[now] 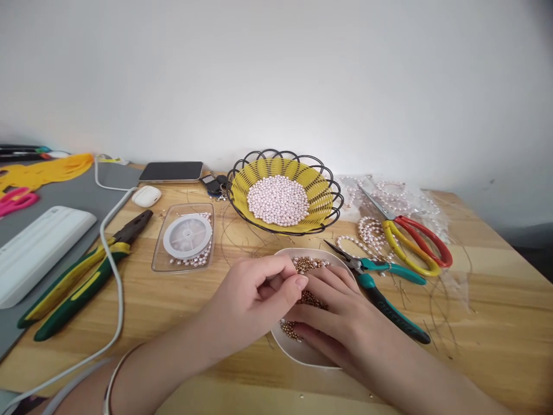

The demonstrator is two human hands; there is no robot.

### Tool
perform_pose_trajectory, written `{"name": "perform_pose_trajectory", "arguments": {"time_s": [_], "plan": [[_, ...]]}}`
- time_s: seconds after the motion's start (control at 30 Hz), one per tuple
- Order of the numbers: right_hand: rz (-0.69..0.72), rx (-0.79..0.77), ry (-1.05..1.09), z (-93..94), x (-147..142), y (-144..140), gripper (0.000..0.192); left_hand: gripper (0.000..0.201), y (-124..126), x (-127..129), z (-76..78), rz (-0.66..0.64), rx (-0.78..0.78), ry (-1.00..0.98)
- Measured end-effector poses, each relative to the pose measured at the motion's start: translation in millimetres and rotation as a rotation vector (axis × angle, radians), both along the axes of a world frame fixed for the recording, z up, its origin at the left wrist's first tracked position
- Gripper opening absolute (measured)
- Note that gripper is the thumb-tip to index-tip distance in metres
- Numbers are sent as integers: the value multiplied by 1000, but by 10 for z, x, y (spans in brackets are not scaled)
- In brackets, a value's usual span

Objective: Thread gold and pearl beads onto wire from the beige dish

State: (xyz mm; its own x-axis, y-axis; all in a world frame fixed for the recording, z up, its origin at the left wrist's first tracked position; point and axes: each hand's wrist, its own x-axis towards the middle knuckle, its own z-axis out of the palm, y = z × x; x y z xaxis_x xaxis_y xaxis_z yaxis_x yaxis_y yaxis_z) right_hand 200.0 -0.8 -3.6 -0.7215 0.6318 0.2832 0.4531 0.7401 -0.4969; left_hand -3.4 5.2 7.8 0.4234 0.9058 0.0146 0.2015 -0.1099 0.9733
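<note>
Together, two hands (254,291) (345,311), one bowl (302,354), one basket (318,193) beyond

Worktop (496,311) smooth wood, visible grain, soft sheen; wall (276,75) matt. Basket (319,195) woven, plastic-looking, rim black and glossy; pale beads (279,200) pearly and smooth, while gold beads (307,265) in the smooth, plastic-looking bowl (298,358) shine like metal. Scissors (390,231): metal blades, glossy plastic-looking handles; clear box (157,251), glossy plastic by its look; phone (171,171), dark glassy screen.
</note>
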Motion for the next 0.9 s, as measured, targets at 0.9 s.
{"name": "perform_pose_trajectory", "arguments": {"time_s": [0.9], "plan": [[-52,-76,-39,-54,11,-45,14,32,-8,8,9,-9,-38,-66]]}}
